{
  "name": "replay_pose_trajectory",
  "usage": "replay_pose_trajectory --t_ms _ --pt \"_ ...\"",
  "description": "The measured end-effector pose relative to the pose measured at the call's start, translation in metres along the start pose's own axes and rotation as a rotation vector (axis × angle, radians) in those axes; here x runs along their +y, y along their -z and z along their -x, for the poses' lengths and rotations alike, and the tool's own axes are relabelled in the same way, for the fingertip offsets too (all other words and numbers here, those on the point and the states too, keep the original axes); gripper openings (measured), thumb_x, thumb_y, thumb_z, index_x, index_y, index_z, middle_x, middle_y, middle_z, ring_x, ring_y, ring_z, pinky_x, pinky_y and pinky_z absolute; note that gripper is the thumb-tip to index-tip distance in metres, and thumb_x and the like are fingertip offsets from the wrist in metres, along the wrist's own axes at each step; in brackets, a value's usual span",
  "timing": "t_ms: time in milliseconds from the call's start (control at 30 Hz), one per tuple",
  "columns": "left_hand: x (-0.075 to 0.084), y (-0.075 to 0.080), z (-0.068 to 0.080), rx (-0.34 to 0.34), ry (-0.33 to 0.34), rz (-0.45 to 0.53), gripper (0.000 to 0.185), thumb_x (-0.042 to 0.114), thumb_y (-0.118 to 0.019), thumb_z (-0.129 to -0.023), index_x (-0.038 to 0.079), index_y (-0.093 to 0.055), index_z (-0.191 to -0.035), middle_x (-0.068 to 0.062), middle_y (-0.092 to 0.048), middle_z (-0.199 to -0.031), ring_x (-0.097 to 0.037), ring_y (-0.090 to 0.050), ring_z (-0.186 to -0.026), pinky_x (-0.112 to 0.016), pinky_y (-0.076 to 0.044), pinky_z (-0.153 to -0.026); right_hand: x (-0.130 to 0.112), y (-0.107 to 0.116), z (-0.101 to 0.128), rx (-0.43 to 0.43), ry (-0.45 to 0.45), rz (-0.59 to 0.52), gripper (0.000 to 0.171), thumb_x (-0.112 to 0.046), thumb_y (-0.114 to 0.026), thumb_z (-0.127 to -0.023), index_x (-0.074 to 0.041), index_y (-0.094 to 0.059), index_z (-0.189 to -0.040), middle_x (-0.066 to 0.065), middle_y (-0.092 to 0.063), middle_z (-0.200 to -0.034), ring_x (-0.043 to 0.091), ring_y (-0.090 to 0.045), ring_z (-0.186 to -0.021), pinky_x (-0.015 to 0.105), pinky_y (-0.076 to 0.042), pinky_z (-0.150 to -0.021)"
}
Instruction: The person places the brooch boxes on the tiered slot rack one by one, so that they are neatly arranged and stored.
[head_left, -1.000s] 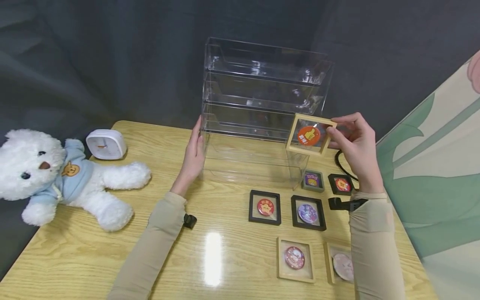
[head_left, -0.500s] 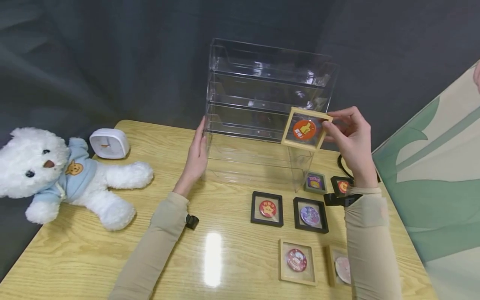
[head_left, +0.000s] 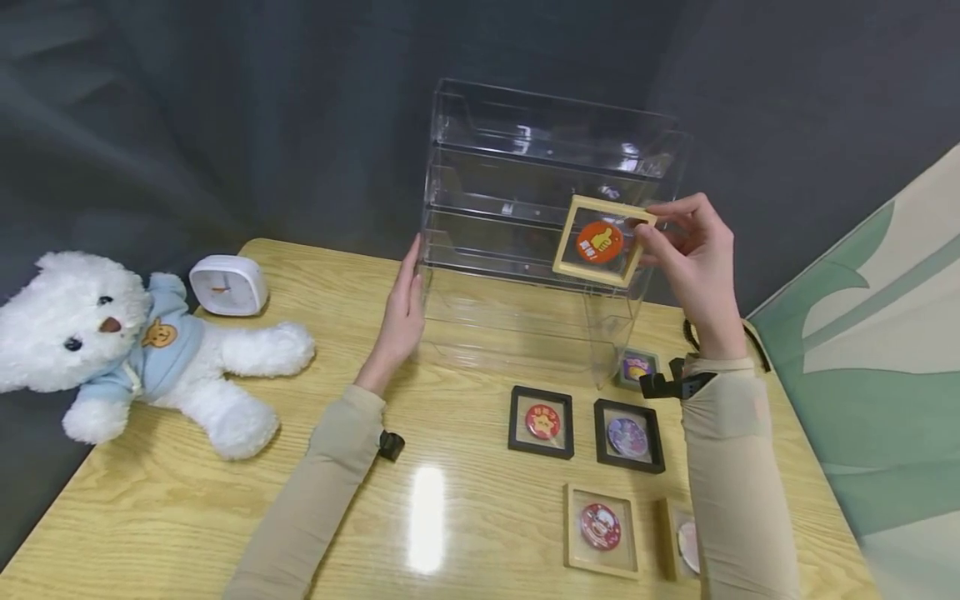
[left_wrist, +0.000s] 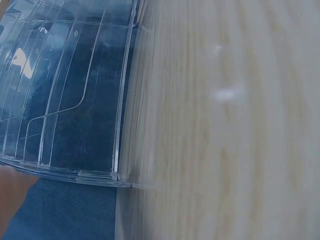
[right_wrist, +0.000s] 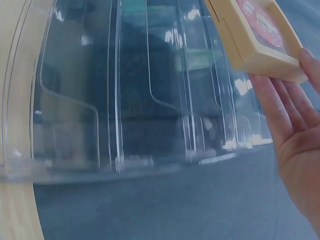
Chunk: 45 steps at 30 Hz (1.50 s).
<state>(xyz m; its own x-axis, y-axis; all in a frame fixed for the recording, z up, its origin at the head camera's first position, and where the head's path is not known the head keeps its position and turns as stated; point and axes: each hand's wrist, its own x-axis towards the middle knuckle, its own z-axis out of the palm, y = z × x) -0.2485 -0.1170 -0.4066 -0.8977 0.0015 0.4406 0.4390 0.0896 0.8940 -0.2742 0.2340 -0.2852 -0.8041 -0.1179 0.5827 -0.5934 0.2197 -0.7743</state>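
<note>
My right hand [head_left: 696,267] pinches the right edge of a light-wood display frame [head_left: 564,242], thumb in front and fingers behind. Inside the clear pane sits a red badge [head_left: 600,242] with a yellow thumbs-up. The frame is raised in front of a clear acrylic shelf rack [head_left: 517,179] of several tiers, overlapping its right side in the head view. In the right wrist view the frame [right_wrist: 272,60] hangs close to the tiers. My left hand [head_left: 401,321] rests with straight fingers along the rack's left side wall; in the left wrist view only a bit of it shows at the rack's edge.
On the wooden table [head_left: 465,450] lie black-framed badges, one red with a star [head_left: 542,422] and one purple [head_left: 628,437], plus a wood-framed red badge [head_left: 600,529]. A white teddy bear [head_left: 240,417] and a white clock [head_left: 228,286] are at left. A dark curtain [head_left: 300,108] hangs behind.
My right hand has carried the light-wood frame up and slightly left, from the rack's lower right toward its middle tiers. The left hand stays at the rack's side while the head view shifts a little.
</note>
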Motion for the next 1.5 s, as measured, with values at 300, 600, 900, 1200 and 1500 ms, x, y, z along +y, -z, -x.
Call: replay_pose_trajectory --t_ms 300,600,900,1200,1500 --pt "-0.035 -0.001 -0.007 0.013 -0.056 -0.041 0.057 0.006 -0.027 -0.117 0.009 -0.017 -0.172 -0.013 -0.018 -0.177 -0.027 -0.021 -0.161 -0.033 -0.019 -0.131 0.002 -0.022 -0.023 0.064 0.059 0.048 0.023 -0.003 -0.074 -0.101 -0.003 -0.070 -0.123 0.007 -0.073 -0.108 0.014 -0.074 -0.079 0.019 -0.062 -0.070" --pt "-0.035 -0.001 -0.006 0.022 -0.063 -0.043 0.057 0.005 -0.028 -0.117 0.009 -0.018 -0.172 -0.012 -0.019 -0.177 -0.026 -0.020 -0.162 -0.033 -0.017 -0.131 -0.004 -0.043 -0.047 0.071 0.088 0.052 0.023 -0.006 -0.074 -0.101 -0.006 -0.069 -0.124 0.006 -0.072 -0.112 0.013 -0.076 -0.086 0.021 -0.064 -0.073" --pt "-0.035 -0.005 -0.005 0.017 -0.082 -0.050 0.056 0.003 -0.028 -0.116 0.005 -0.018 -0.171 -0.015 -0.019 -0.176 -0.027 -0.021 -0.161 -0.033 -0.017 -0.131 -0.010 -0.062 -0.067 0.038 0.097 -0.009 0.021 -0.006 -0.073 -0.102 -0.006 -0.068 -0.123 0.008 -0.067 -0.115 0.019 -0.076 -0.090 0.023 -0.064 -0.078" --pt "-0.033 -0.005 -0.003 0.015 -0.068 -0.056 0.056 0.003 -0.027 -0.116 0.004 -0.017 -0.171 -0.015 -0.020 -0.176 -0.027 -0.022 -0.161 -0.032 -0.018 -0.131 -0.012 -0.080 -0.085 0.013 0.069 0.000 0.018 -0.010 -0.073 -0.103 -0.008 -0.069 -0.120 0.006 -0.065 -0.126 0.021 -0.076 -0.091 0.024 -0.064 -0.078" --pt "-0.032 -0.006 -0.001 0.021 -0.073 -0.057 0.057 0.002 -0.028 -0.116 0.005 -0.017 -0.171 -0.015 -0.020 -0.176 -0.027 -0.022 -0.161 -0.033 -0.018 -0.131 -0.009 -0.092 -0.093 0.014 0.072 0.016 0.017 -0.013 -0.073 -0.103 -0.008 -0.068 -0.118 0.005 -0.065 -0.126 0.017 -0.076 -0.090 0.024 -0.065 -0.077"
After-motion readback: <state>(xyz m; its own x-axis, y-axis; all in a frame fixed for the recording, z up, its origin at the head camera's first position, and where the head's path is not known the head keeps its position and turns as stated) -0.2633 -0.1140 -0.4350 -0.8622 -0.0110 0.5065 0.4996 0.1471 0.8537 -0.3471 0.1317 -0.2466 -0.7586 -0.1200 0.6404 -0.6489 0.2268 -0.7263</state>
